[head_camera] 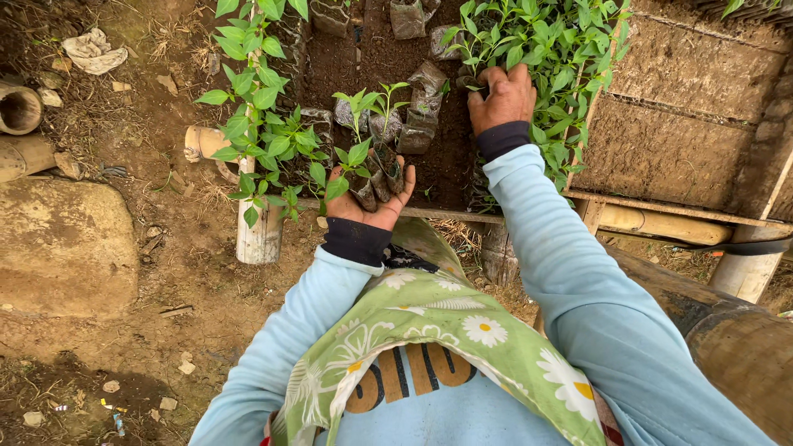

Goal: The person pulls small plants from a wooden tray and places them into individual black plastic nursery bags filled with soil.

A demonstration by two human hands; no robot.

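Observation:
My left hand (369,201) is palm up and closed around a bunch of small seedling bags (382,172), dark plastic pouches of soil with green leafy shoots sticking up. My right hand (501,97) reaches further out, knuckles up, its fingers dug in among the dense green seedlings (541,37) at the right of the soil bed (450,157). What those fingers grip is hidden by leaves. More loose seedling bags (421,111) stand on the dark soil between my hands. Both arms wear light blue sleeves with dark cuffs.
A raised wooden nursery bed holds the plants; a second soil-filled bed (669,149) lies to the right. A white post (260,235) and leafy plant (256,107) stand at left. Bamboo pipes (18,107), a flat stone (62,248) and bare dirt are at left.

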